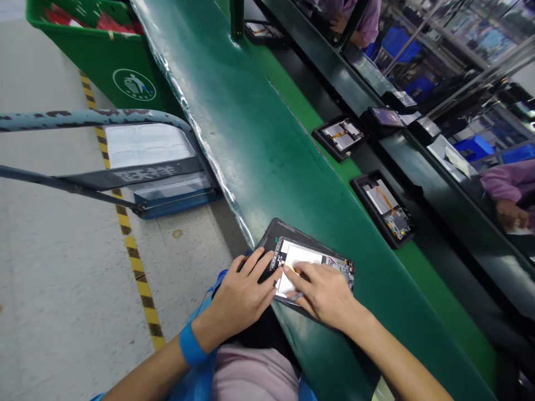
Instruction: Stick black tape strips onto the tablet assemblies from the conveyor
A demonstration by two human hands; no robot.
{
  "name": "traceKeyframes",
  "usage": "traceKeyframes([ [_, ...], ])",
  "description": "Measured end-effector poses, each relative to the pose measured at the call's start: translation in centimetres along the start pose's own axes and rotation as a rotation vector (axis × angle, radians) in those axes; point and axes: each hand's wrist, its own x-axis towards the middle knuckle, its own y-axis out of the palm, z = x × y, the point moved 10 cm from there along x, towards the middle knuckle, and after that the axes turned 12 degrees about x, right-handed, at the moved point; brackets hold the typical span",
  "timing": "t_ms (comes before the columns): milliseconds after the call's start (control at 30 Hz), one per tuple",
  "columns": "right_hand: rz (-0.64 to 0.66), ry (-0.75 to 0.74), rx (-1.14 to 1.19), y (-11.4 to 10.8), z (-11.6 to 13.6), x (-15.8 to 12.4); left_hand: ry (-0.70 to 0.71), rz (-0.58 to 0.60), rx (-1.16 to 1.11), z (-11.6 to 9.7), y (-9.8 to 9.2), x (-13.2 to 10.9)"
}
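An opened tablet lies on a dark tray at the near edge of the green bench, its white inner plate and circuit board showing. My left hand rests across the tablet's left end, fingers stretched out and apart. Over the white plate, my right hand is bent and closed, its index fingertip against a small orange ribbon cable. A greyish sliver shows under the right fingers; what they hold is mostly hidden.
More opened tablets sit in black trays along the conveyor belt to the right. A green bin and a trolley with a blue-grey handle stand left of the bench. Across the line, a co-worker's hand shows.
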Motion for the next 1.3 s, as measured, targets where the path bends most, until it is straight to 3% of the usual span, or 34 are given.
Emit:
traceKeyframes([
  [233, 0.104, 0.002, 0.068, 0.3, 0.1, 0.5, 0.017, 0.006, -0.015, 0.0, 0.3, -0.4],
  [467, 0.08, -0.029, 0.073, 0.4, 0.2, 0.3, 0.013, -0.007, -0.042, 0.2, 0.2, -0.7],
  [867, 0.167, -0.113, 0.092, -0.1, -1.0, 0.8, 0.005, -0.003, -0.081, 0.6, 0.3, -0.8],
  [1300, 0.137, -0.031, 0.076, 1.0, 0.0, 0.6, 0.011, -0.001, -0.081, 0.5, 0.6, -0.8],
])
